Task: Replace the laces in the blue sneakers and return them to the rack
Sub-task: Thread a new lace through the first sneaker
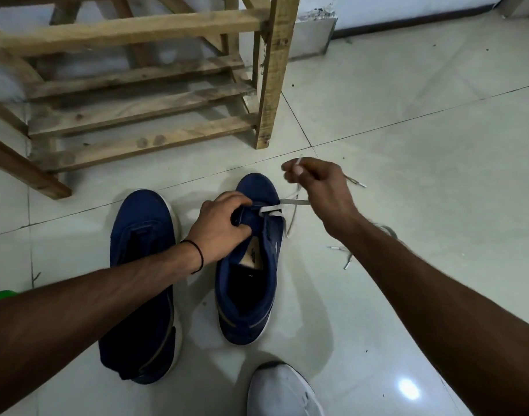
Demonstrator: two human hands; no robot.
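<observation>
The right sneaker [248, 280] stands on the tiled floor [407, 139], toe pointing away from the person, just short of the rack [270, 85]. A white lace [270, 209] crosses its 2 lowest eyelets near the toe. The left hand [221, 226] grips the tongue and the eyelet flap, fingers curled over them. The right hand [320, 187] is raised to the right of the toe and pinches the lace's tip between thumb and forefinger, with the tip poking up above the fingers. 1 strand runs from the eyelets toward that hand, and another hangs down the sneaker's right side.

The left sneaker [143, 235] lies just beside it, parallel, toe the same way, with a narrow strip of floor between the 2. The left forearm, with a black band [198, 256] at the wrist, crosses its heel half and hides it.

Loose laces [347, 261] lie on the floor to the right. The right forearm covers most of them, so only a few tips and a grey loop show.

The wooden slatted rack stands behind the sneakers, with 1 front post on the floor beyond the right sneaker's toe. Its top and left side are cut off.

A white shoe [284, 391] is cut by the bottom edge. A green thing [0, 295] at the left edge shows too little to identify.
</observation>
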